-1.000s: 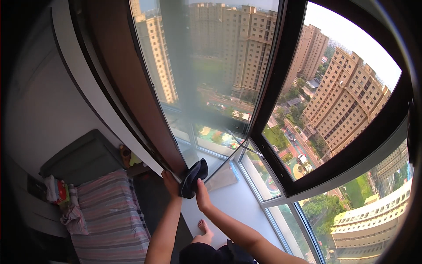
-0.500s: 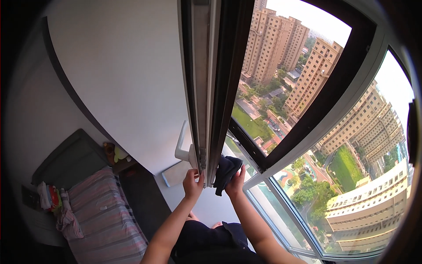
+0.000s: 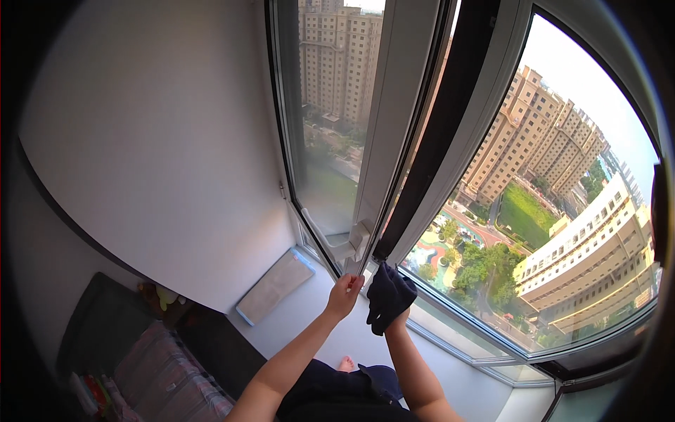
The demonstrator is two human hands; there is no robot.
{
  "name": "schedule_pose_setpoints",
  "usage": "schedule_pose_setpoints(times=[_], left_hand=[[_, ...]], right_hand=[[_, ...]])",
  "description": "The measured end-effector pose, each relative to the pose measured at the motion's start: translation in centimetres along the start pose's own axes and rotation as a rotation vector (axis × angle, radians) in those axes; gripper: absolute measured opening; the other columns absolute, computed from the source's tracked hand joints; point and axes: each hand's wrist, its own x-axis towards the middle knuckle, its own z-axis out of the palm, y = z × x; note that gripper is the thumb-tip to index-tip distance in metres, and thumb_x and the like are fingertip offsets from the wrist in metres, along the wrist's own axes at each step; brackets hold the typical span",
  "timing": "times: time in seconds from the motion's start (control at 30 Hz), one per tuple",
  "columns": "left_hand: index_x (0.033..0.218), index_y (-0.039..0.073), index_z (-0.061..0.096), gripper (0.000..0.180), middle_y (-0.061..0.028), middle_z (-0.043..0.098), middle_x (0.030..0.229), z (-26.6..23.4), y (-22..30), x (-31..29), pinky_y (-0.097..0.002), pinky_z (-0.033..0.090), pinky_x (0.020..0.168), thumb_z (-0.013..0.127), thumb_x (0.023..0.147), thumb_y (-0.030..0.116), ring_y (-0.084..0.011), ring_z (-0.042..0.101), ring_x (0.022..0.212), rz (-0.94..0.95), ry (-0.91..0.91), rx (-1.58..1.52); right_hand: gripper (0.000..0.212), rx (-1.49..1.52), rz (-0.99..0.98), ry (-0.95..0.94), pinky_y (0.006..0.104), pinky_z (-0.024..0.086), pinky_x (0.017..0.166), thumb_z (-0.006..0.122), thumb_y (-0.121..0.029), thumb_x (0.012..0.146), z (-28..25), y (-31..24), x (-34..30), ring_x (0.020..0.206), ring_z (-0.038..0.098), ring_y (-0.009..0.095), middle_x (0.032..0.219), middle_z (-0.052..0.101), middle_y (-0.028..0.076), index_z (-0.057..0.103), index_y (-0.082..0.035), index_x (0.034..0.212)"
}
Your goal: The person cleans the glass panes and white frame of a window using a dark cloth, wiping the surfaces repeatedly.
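A hinged window sash (image 3: 371, 151) with a pale frame stands partly swung inward in front of me. My left hand (image 3: 342, 297) is closed, its curled fingers at the lower edge of that sash, just below the white window handle (image 3: 349, 246). A dark, bunched cloth (image 3: 389, 294) is in my right hand (image 3: 398, 323), close beside the sash and the dark fixed frame (image 3: 450, 119). The cloth covers most of the right fingers.
A beige pad with blue edging (image 3: 275, 285) lies on the white sill by the wall. Lower left is a bed with a striped cover (image 3: 172, 373) and a dark headboard (image 3: 88, 320). Large panes (image 3: 520, 211) at right look onto tall buildings and greenery.
The sash has swung to the right, nearer the frame, and its glass now shows. My left hand has moved right with its edge; the right hand, still holding the cloth, has shifted slightly right and down.
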Motion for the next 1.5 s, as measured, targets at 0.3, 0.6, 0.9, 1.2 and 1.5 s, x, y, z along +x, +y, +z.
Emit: schedule_pose_setpoints(times=[0.3,0.6,0.9,1.2,1.5], left_hand=[[0.127,0.012,0.039,0.036,-0.0062,0.05,0.118,-5.0,1.2,0.4,-0.0323,0.044,0.093,0.05,0.092,0.017,-0.0165,0.053,0.105,0.046,0.095,-0.959],[0.112,0.012,0.056,0.042,-0.0136,0.052,0.116,-8.4,10.4,12.6,-0.0393,0.037,0.092,0.064,0.073,0.002,-0.0321,0.047,0.103,1.074,0.21,0.284],[0.106,0.014,0.061,0.041,-0.008,0.055,0.11,-5.8,11.6,18.4,-0.0385,0.039,0.085,0.063,0.067,0.001,-0.0305,0.048,0.096,1.155,0.031,0.273],[0.103,0.005,0.057,0.031,-0.0138,0.057,0.103,-5.4,8.8,20.6,-0.0369,0.041,0.086,0.066,0.073,0.002,-0.0318,0.053,0.094,0.741,-0.132,-0.06],[0.121,0.007,0.046,0.047,-0.0166,0.044,0.122,-7.7,18.4,22.9,-0.0414,0.035,0.097,0.061,0.077,-0.002,-0.0347,0.045,0.112,1.228,0.301,-0.062]], right_hand=[[0.031,-0.745,-0.822,0.116,0.0367,0.036,0.094,0.051,-0.001,0.073,7.9,-2.5,0.2,0.108,0.047,0.03,0.113,0.047,0.017,0.054,0.0,0.104],[0.026,-0.515,-0.602,0.77,0.0234,0.039,0.066,0.068,-0.014,0.08,10.4,-2.4,10.0,0.075,0.046,0.014,0.083,0.045,0.006,0.044,-0.005,0.083],[0.025,0.445,-0.163,0.582,0.0244,0.048,0.064,0.06,-0.025,0.086,9.9,-3.3,18.0,0.072,0.059,0.013,0.081,0.061,0.004,0.059,-0.001,0.093],[0.015,-0.347,-0.318,0.777,0.0246,0.048,0.062,0.062,-0.011,0.081,8.4,-1.2,19.1,0.069,0.061,0.013,0.073,0.064,0.007,0.063,0.003,0.078],[0.023,-0.64,-0.434,0.807,0.0331,0.048,0.059,0.069,-0.02,0.074,6.1,0.1,18.7,0.063,0.063,0.028,0.066,0.063,0.014,0.062,0.001,0.074]])
